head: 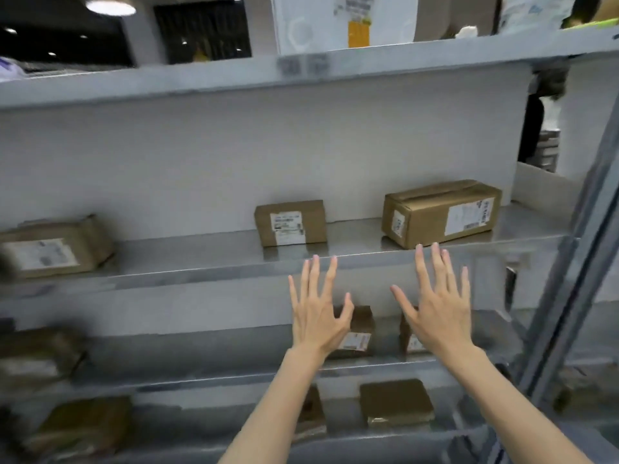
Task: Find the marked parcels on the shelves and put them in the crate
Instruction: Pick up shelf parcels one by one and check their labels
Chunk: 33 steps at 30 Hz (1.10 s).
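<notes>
Both my hands are raised in front of a grey metal shelf unit, fingers spread and holding nothing. My left hand (318, 308) and my right hand (437, 301) hover just below the edge of the middle shelf (201, 262). On that shelf stand a small brown parcel (290, 222) with a white label, a longer brown box (441, 212) to the right, and a flat parcel (53, 247) at the far left. Behind my hands, one shelf lower, sit two small labelled parcels (360, 333) (410, 339), partly hidden. No crate is in view.
Lower shelves hold more brown parcels (397, 401) (83, 426) (37, 354). White bagged parcels (345, 21) fill the top shelf. A grey metal upright (576, 272) runs down the right side. The picture is blurred at the edges.
</notes>
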{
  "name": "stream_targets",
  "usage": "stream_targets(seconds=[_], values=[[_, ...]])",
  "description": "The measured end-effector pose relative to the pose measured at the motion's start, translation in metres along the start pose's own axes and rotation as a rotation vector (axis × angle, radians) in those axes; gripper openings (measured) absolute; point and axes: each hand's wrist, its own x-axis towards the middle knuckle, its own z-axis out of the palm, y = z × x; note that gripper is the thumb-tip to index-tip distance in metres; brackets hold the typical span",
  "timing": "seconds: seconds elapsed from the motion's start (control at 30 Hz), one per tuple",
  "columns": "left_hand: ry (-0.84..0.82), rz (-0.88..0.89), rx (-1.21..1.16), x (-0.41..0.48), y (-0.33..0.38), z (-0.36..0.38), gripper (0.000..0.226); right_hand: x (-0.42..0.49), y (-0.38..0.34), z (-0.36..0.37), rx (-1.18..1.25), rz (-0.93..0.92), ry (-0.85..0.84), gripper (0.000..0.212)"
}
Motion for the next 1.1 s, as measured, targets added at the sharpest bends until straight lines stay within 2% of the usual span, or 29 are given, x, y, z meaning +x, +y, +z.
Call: stream_targets(seconds=[0.2,0.4,0.7,0.9,1.1], values=[[0.096,-0.172,0.192,-0.035,-0.1,-0.086,0.072,0.004,-0.117,0.024,0.126,-0.193,-0.021,0.083],[0.167,-0.264,0.312,-0.084,-0.191,-0.168,0.07,-0.008,-0.23,0.039,0.191,-0.332,-0.023,0.081],[0.157,-0.339,0.342,-0.152,-0.316,-0.267,0.071,-0.044,-0.382,0.063,0.227,-0.381,-0.067,0.082],[0.105,-0.35,0.309,-0.173,-0.37,-0.258,0.071,-0.074,-0.414,0.079,0.158,-0.372,-0.102,0.083],[0.051,-0.298,0.226,-0.151,-0.361,-0.21,0.071,-0.07,-0.383,0.087,0.079,-0.347,-0.107,0.082]])
